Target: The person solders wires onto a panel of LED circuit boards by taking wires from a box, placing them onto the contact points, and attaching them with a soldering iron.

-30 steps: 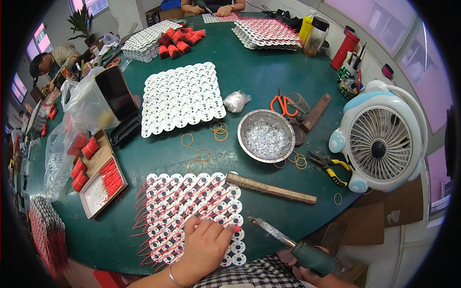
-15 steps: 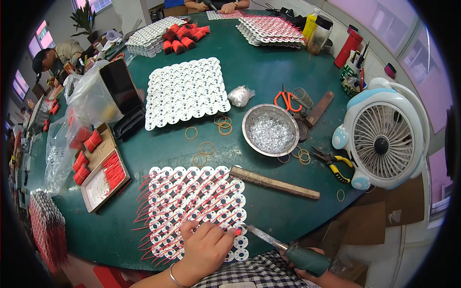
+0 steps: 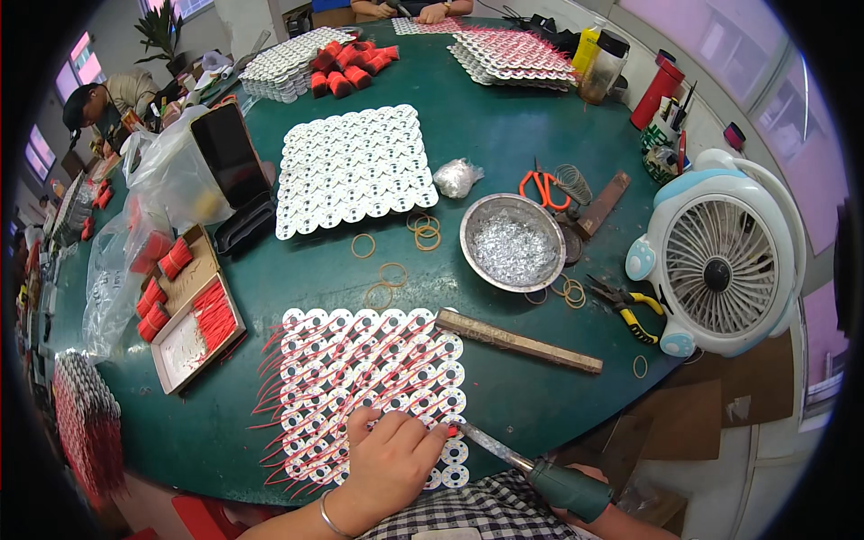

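Note:
A sheet of joined round white circuit boards (image 3: pixel 300 371) lies on the table before me, with thin red wires (image 3: pixel 310 396) across most of its rows. My left hand (image 3: pixel 389 461) rests over its lower part, thumb and fingers pinched on short red wires (image 3: pixel 452 432) at the right-hand columns. From the right, the metal tip of a soldering iron (image 3: pixel 567 487) reaches the same spot beside those fingertips. My right hand (image 3: pixel 589 472) is closed around the iron's green handle, which hides most of its fingers. A wooden bar (image 3: pixel 522 342) lies across the sheet's upper right corner.
Behind the sheet are a metal bowl (image 3: pixel 470 236) of silvery bits, orange scissors (image 3: pixel 544 190), pliers (image 3: pixel 635 313) and a fan (image 3: pixel 715 270). A box (image 3: pixel 236 335) of red wires stands left. Farther back lies a stack of white board sheets (image 3: pixel 355 171). Another person's hand (image 3: pixel 433 13) works opposite.
The whole view has shifted slightly. The iron's handle has moved a little toward the board sheet, its tip still at my left fingertips. Both hands keep their holds.

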A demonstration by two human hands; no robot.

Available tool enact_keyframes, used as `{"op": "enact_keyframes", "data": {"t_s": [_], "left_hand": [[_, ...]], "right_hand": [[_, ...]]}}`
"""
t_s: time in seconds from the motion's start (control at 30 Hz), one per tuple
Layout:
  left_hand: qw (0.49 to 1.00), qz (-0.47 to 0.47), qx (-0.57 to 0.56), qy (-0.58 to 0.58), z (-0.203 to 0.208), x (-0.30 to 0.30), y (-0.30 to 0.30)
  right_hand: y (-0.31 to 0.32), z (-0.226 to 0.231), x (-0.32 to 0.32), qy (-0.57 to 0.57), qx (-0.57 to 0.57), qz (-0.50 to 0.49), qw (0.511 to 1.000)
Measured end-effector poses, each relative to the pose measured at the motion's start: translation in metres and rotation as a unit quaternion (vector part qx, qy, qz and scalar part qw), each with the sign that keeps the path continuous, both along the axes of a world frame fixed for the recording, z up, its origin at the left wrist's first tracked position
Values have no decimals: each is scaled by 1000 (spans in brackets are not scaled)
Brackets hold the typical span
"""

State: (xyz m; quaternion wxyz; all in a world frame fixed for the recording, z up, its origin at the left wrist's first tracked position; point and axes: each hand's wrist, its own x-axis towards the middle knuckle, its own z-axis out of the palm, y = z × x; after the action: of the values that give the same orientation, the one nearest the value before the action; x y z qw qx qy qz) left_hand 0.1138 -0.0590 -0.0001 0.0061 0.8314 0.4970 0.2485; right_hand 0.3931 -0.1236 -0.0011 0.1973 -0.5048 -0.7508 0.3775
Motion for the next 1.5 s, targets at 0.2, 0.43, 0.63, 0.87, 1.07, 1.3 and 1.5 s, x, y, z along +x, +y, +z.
{"op": "enact_keyframes", "data": {"t_s": [0.2,0.43,0.63,0.87,1.07,1.3,1.5], "left_hand": [[1000,-4,-20,15,4,0,-3],[999,10,-38,5,3,-2,-4],[1000,15,6,8,10,6,-11],[999,1,10,35,2,8,-11],[1000,-2,10,26,3,7,-11],[1000,-7,3,29,3,7,-11],[1000,4,9,12,1,7,-11]], "right_hand": [[-13,-2,3,179,-71,-115,974],[-18,7,11,173,-38,-91,980],[-24,3,14,245,-126,-110,955],[-11,21,2,123,-264,-141,946],[-10,12,6,59,-152,-81,983],[-17,-1,12,-113,15,0,993],[-27,-1,16,179,-117,-101,972]]}}
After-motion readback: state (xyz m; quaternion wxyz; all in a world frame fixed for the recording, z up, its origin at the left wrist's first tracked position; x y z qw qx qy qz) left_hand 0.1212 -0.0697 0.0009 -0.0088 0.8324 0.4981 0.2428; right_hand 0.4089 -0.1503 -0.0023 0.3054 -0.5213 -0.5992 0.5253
